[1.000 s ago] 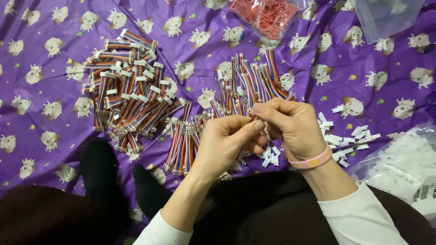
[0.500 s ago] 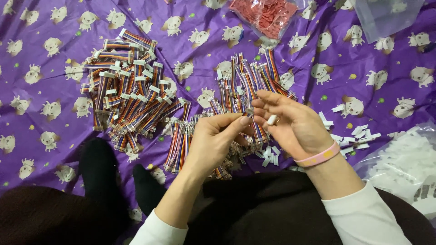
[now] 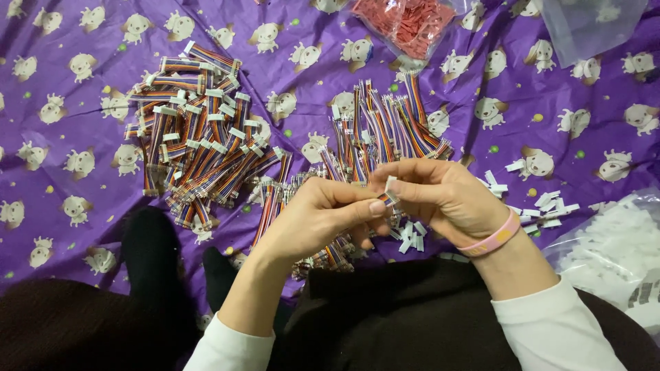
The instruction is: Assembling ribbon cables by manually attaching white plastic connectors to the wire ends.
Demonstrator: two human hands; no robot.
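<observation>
My left hand (image 3: 313, 218) pinches the end of a short multicoloured ribbon cable (image 3: 380, 200) between thumb and forefinger. My right hand (image 3: 447, 196), with a pink wristband, holds a small white plastic connector (image 3: 392, 187) against that cable end. Both hands meet above my lap. Just behind them lies a loose pile of bare cables (image 3: 385, 134). A bigger heap of cables with white connectors fitted (image 3: 196, 144) lies to the left.
A purple cloth with cartoon dogs (image 3: 75, 103) covers the floor. Loose white connectors (image 3: 543, 206) lie to the right, beside a clear bag of white connectors (image 3: 612, 240). A bag of red parts (image 3: 412, 24) sits at the top. My black-socked feet (image 3: 148, 247) rest lower left.
My hands parted briefly half a second ago, the right palm open with a white connector, and have come together again at the cable end.
</observation>
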